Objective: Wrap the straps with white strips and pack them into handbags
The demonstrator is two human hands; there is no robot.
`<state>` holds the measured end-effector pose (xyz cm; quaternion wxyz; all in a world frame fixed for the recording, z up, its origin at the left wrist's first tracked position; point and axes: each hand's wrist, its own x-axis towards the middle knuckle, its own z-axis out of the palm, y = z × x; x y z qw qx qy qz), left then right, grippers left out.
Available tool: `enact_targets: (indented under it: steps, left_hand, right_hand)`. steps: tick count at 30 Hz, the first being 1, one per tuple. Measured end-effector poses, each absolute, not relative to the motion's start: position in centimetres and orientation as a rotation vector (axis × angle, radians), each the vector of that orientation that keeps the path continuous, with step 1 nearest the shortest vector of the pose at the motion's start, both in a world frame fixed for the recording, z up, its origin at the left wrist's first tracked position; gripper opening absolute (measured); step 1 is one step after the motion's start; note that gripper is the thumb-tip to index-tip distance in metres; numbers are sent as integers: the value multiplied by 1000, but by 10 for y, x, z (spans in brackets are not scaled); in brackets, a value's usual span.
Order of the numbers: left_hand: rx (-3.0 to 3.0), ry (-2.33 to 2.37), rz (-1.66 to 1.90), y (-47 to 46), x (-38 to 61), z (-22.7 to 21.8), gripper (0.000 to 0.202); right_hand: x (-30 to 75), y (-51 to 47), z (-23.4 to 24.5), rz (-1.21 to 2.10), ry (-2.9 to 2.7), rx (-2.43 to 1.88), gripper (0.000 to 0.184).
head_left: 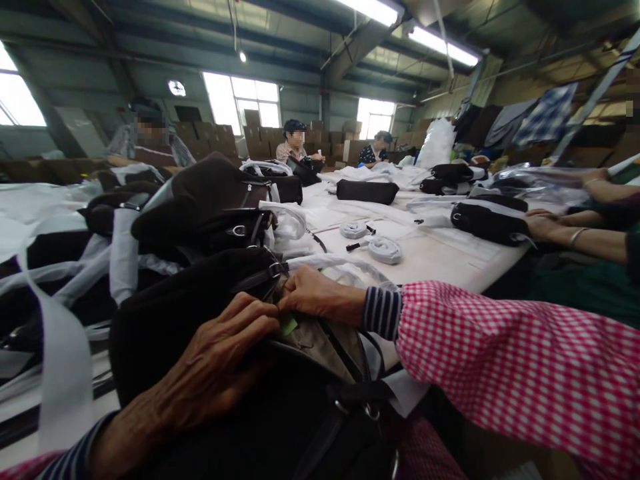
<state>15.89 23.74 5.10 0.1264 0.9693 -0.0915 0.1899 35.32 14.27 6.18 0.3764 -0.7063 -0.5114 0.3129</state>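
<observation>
- Centrally, a black bag lies at the near edge of the worktop, apparently overhanging it, with mouth parted and tan lining exposed.
- Progress, as judged: the bag is open, with both hands at its mouth; its zip is not yet closed. How much handling remains cannot be told.
- Inward of the worktop's right edge, two coiled straps are already wrapped in white; toward the left edge, piled bags lie among white wrapping.
- Left hand: reaching from the lower left, back uppermost across the bag, fingers extended side by side, tips beside a green piece; whether the hidden thumb grips anything cannot be told.
- Right hand: forearm in a checked sleeve, entering from the right; knuckles bent, thumb and forefinger pinched together, apparently on the lining's edge, close to the left fingertips.
</observation>
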Motion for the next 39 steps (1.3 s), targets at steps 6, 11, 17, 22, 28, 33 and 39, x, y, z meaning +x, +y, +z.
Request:
enact_targets:
  steps: [6, 11, 17, 22, 28, 33, 39]
  left_hand:
    - [2863, -221, 335, 234, 164, 64, 8]
    - [2907, -252, 417, 232, 166, 65, 15]
    - [2889, -195, 455, 229, 162, 62, 23]
    - [2870, -227, 599, 228, 157, 61, 19]
    - [2787, -213, 424, 231, 158, 58, 13]
    - [2772, -225, 412, 232, 157, 64, 15]
    - [2759, -250, 445, 235, 155, 65, 15]
  right_hand:
    - [357, 132, 73, 752, -1413, -1828, 32]
    - [367, 119, 90, 715, -1461, -1760, 31]
    - [423, 129, 125, 220, -1183, -1880, 37]
    - [467, 146, 115, 158, -1071, -2019, 31]
    - [423, 117, 113, 315, -1253, -1780, 17]
    - [360, 105, 106, 926, -1564, -1615, 26]
    - [349, 137, 74, 790, -1840, -1640, 25]
